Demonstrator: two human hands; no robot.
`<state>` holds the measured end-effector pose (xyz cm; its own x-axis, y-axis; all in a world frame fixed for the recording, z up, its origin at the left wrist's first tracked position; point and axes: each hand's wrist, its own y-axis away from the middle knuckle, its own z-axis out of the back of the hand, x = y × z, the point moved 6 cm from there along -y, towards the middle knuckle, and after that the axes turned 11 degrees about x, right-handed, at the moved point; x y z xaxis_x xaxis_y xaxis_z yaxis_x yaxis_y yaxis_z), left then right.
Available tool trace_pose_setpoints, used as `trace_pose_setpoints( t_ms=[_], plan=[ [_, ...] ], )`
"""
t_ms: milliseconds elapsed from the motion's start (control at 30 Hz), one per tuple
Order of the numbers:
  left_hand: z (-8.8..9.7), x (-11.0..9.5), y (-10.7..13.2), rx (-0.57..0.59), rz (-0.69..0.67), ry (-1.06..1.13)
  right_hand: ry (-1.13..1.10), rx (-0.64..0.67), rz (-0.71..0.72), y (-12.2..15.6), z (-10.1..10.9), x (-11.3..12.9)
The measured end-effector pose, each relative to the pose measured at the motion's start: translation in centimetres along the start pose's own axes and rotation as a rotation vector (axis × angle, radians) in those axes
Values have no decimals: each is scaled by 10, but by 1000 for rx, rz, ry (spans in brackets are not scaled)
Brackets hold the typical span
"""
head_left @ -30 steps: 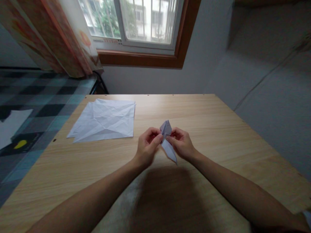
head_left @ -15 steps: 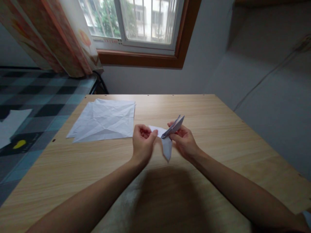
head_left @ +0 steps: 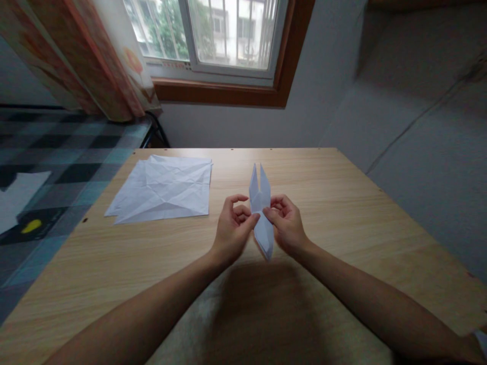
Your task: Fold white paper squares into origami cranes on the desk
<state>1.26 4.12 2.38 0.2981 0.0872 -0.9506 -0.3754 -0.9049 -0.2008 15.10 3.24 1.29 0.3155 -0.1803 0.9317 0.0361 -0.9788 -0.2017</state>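
Between my two hands is a piece of folded white paper (head_left: 263, 230), held above the wooden table (head_left: 327, 304). Two narrow points stand up at its far end, split by a gap, and a single broad point faces me. My left hand (head_left: 235, 228) pinches its left edge at the middle, thumb on top. On the opposite edge, my right hand (head_left: 287, 223) grips the same paper with thumb on top and fingers curled beneath. The undersides of the fold are hidden.
Creased white paper sheets (head_left: 178, 187) lie overlapping at the table's far left. Left of the table is a checked cloth surface (head_left: 76, 152) with a white paper (head_left: 25, 195) and a black item with a yellow mark (head_left: 31, 226). A window (head_left: 232, 35) is beyond.
The folded paper has turned from slanting sideways to lying lengthwise, its two points now facing away from me. My left hand has shifted slightly right, closer to my right hand.
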Motion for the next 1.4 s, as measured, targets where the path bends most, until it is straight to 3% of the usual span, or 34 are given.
trace_pose_setpoints(
  t_ms=[233,633,833,1067,1200,1400],
  plan=[
    [2,-11,0,-8,-102,-220,-216,107,-166,-3,-5,-14],
    [1,-12,4,51,-156,-446,-348,276,-208,-2,-15,-17],
    [-2,-10,4,91,-86,-314,-378,324,-265,0,-20,-15],
    [1,-10,2,62,-122,-282,-361,382,-325,2,-22,-7],
    [3,-8,1,31,-118,-230,-326,354,-298,0,-19,-8],
    [-1,4,0,134,13,-62,-225,309,-234,-2,-13,-11]
  ],
)
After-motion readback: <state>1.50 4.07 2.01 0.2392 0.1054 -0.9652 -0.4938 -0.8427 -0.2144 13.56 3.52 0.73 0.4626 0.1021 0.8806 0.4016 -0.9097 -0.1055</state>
